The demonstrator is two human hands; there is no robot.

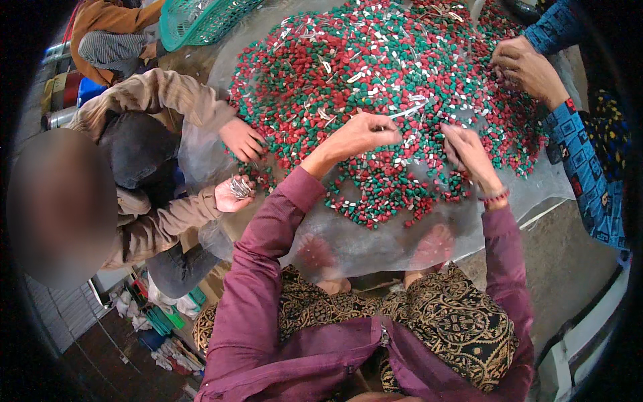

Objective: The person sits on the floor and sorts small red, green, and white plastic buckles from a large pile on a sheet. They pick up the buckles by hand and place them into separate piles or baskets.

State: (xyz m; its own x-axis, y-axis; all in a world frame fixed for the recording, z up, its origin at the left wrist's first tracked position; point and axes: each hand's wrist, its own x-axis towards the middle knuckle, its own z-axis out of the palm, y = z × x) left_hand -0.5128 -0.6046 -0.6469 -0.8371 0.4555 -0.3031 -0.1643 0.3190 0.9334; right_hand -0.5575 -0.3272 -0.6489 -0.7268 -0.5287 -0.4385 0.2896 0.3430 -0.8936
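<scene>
A wide heap of small red, green and white pieces (pixel 382 74) lies in front of me on a translucent plastic sheet (pixel 362 258). My left hand (pixel 362 139) is over the near middle of the heap, thumb and fingers pinched on a thin whitish strip (pixel 410 110) that points to the right. To its right, my right hand (pixel 470 155) is held low over the pieces with bent fingers drawn together. Whether anything small is between them cannot be made out.
At the left, a person's hands (pixel 242 139) work at the heap's edge, one palm holding several thin strips (pixel 240 186). Another person's hand (pixel 526 70) reaches in from the right. A green plastic basket (pixel 201 30) stands at the back left. My feet are under the sheet's near edge.
</scene>
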